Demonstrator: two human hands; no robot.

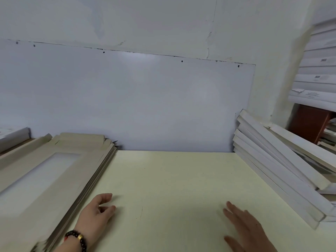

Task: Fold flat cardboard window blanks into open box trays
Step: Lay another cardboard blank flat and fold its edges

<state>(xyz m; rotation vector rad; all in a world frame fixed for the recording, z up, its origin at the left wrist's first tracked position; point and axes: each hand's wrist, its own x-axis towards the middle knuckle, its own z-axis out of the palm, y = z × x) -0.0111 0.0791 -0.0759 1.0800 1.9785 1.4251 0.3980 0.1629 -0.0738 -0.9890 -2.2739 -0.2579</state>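
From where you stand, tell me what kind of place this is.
Probably a small packaging workshop or stockroom. A stack of flat window blanks lies on the left of the pale table, folded white trays lean piled on the right, and more white boxes are stacked behind.

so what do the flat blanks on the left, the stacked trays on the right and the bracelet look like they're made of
Flat blanks: thin cardboard, matte beige; many thin sheet edges show along the stack's side, and the window looks like a pale film, though that is unclear.
Stacked trays: the same kind of board, probably, with a smooth white outer face and folded walls.
Bracelet: dark glossy round beads with one gold-coloured bead; wood, stone or plastic cannot be told.
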